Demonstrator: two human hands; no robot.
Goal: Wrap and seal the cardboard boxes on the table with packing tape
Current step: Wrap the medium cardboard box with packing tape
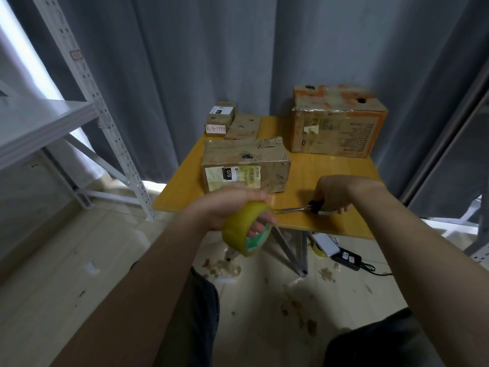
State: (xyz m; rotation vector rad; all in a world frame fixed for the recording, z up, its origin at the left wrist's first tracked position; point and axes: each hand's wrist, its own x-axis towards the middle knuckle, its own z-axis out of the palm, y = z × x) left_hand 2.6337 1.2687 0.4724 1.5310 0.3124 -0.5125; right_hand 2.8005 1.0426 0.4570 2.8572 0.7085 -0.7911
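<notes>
The left hand (227, 205) was raised in front of the near edge of the worktop (330, 170), its fingers (258, 226) hooked through the core of a yellow roll of packing tape (238, 230) and curled round its rim, gripping it clear of the surface. The right hand (336, 193) lay low on the worktop near its front edge, fingers closed on the dark handles of a pair of scissors (293, 210) whose blades pointed left toward the tape roll.

Just behind the left hand stood a medium cardboard box (246, 165), closed, its top wrinkled under old tape with a dark hole in it and a printed label on its near face. At the far right corner stood a large cardboard box (338, 123), also closed, with orange markings and two holes on top. At the far left were a flat box (243, 127) and, beside it, two small boxes (221, 115) set close together, each with a white label. What any box contained could not be seen.

Tape scraps (225, 266) littered the floor below, and a black power adapter (346, 258) lay under the worktop.
</notes>
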